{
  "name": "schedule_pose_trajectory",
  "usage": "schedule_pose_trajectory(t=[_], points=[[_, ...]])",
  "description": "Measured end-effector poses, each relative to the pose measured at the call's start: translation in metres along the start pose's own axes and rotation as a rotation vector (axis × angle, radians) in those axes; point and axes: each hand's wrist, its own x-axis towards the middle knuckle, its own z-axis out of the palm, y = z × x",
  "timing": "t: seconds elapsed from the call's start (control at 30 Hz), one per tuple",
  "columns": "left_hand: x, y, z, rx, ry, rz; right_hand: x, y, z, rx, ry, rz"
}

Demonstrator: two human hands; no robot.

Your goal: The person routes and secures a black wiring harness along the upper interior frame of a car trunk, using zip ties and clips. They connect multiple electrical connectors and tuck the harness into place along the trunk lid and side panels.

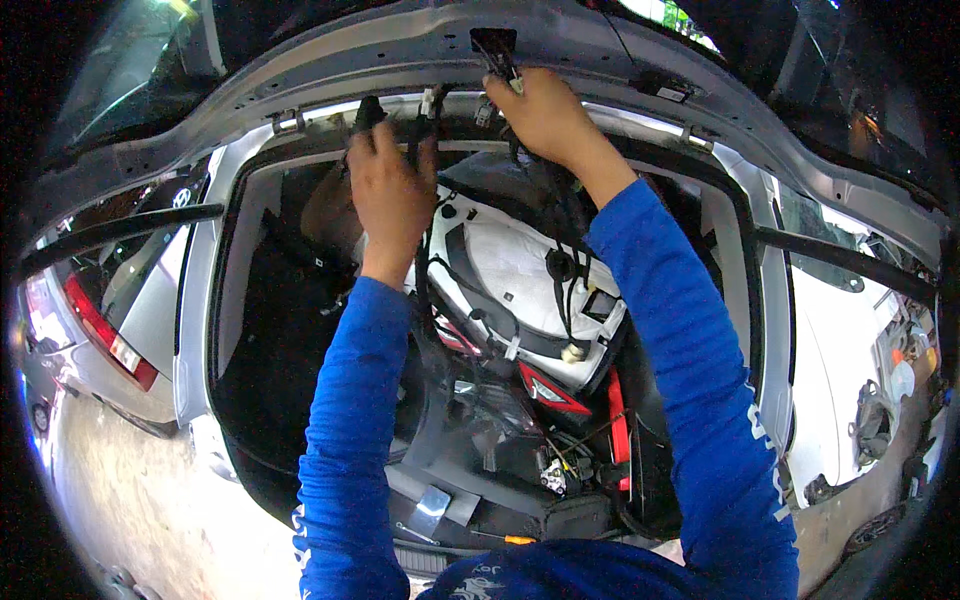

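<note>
Under the raised tailgate, my right hand (545,115) is closed around a black wiring harness (493,50) where it emerges from an opening in the panel. A pale connector (516,84) shows by its fingertips. To the left, my left hand (390,195) is raised and slightly blurred, thumb apart from the fingers. Its fingertips are at a black rubber piece (370,112); whether they touch it is unclear. Between the hands, a white connector (428,102) sits on dark wiring near the upper edge of the hatch opening. More black cables (560,265) hang below my right hand.
A white bumper-like part (520,270) and red-and-clear tail lamps (550,390) fill the cargo area. An orange-handled screwdriver (518,540) and a small wrench (416,534) lie at the near edge. Gas struts (850,262) flank the opening. Another car (130,300) stands left.
</note>
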Motion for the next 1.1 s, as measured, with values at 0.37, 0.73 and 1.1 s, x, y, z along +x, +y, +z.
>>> schedule_pose_trajectory(t=[0.37, 0.73, 1.1], points=[[0.040, 0.019, 0.015, 0.064, -0.604, -0.004, -0.018, -0.001, -0.018, 0.638, -0.154, 0.194], [0.025, -0.001, 0.012, -0.201, -0.712, -0.118, -0.029, -0.005, -0.038, 0.951, -0.298, 0.509], [0.006, 0.013, 0.000, -0.202, -0.632, -0.120, -0.019, 0.006, -0.075, 0.175, -0.198, 0.250]])
